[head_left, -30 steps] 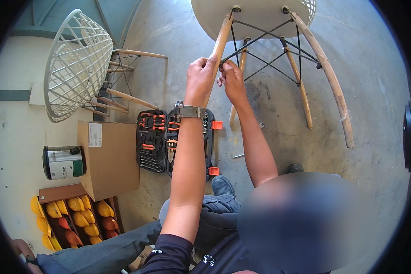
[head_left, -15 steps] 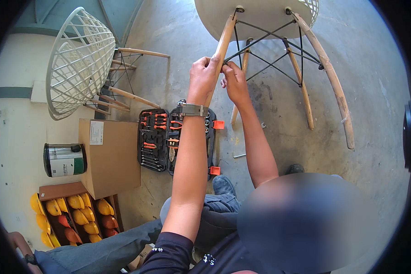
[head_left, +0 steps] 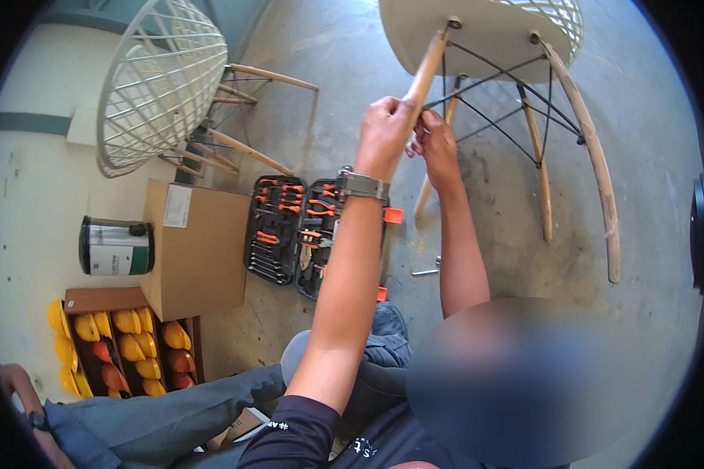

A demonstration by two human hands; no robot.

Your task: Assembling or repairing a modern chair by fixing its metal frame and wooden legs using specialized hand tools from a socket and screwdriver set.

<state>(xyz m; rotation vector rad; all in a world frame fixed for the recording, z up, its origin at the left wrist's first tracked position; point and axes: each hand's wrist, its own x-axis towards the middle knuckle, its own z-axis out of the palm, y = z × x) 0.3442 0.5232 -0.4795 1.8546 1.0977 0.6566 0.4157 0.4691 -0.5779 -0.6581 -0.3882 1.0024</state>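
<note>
A white chair (head_left: pixel 418 43) with wooden legs is at the top, its seat underside facing me. My left hand (head_left: pixel 385 134) is closed around the near-left wooden leg (head_left: pixel 428 69). Just right of that leg, my right hand (head_left: pixel 440 144) has its fingers pinched together where a black metal brace rod (head_left: pixel 477 73) meets the wood. Whatever small part those fingers hold is hidden. Crossed black rods link the legs. A curved wooden leg (head_left: pixel 589 144) stretches toward me on the right side.
An open tool case (head_left: pixel 296 273) lies on the floor left of my forearms, near a cardboard box (head_left: pixel 211 250). More white lattice chairs (head_left: pixel 160 94) stand at upper left. A metal tool (head_left: pixel 425 273) rests on the floor. Another person's arm (head_left: pixel 27 399) shows at lower left.
My view has shifted, so the chair, tool case and hands appear farther right. Both hands stay at the same leg, and the right fingers have changed position slightly.
</note>
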